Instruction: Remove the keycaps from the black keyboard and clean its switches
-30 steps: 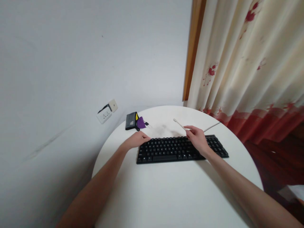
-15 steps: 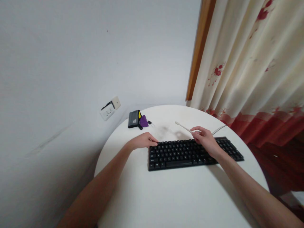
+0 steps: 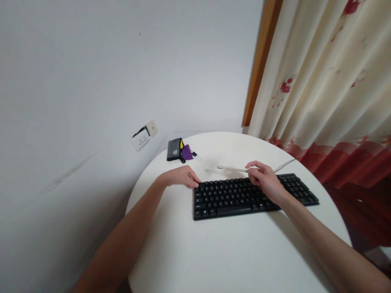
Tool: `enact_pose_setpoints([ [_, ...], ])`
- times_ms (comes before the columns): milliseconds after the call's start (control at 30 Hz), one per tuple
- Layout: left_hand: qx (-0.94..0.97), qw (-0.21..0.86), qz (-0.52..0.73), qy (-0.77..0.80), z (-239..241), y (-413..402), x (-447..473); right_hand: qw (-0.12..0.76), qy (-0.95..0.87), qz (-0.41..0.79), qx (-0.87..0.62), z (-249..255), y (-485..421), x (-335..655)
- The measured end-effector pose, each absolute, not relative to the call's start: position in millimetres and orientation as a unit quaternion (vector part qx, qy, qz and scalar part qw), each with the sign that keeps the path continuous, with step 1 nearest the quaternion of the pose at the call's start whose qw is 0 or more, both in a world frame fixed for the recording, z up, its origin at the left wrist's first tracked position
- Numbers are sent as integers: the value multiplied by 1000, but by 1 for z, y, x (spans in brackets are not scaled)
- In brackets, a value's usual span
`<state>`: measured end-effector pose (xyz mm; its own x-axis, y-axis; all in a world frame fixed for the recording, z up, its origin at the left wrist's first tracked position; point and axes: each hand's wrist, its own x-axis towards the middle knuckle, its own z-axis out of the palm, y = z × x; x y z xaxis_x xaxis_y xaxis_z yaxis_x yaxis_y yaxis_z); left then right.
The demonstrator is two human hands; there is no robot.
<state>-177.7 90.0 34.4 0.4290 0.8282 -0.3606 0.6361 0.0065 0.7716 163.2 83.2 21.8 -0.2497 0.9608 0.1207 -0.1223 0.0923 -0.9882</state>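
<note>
A black keyboard (image 3: 226,199) lies on the white round table, its cable leading off behind it on the right. My left hand (image 3: 180,177) is at its upper left corner, thumb and fingers closed on the edge. Over the right part of the keys, my right hand (image 3: 265,179) is closed around a slim white toothbrush (image 3: 233,168). The toothbrush points left, its small head above the tabletop just behind the keyboard. Bristles are too small to make out. My right hand and wrist hide some of the keys.
On the round table (image 3: 183,248), a grey pouch (image 3: 174,149) stands at the back left with a purple cloth (image 3: 187,152) beside it. A wall with a socket (image 3: 140,140) borders the left. A patterned curtain (image 3: 305,101) hangs at the right behind the cable (image 3: 284,165).
The toothbrush has swung down to nearly level, its head now further left. Both hands keep their grips, and the view has shifted slightly.
</note>
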Motion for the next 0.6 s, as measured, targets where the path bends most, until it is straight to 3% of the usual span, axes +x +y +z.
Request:
enact_pose_setpoints([
  [600, 637, 595, 116, 477, 17, 92, -178, 447, -546, 612, -356, 12, 56, 112],
])
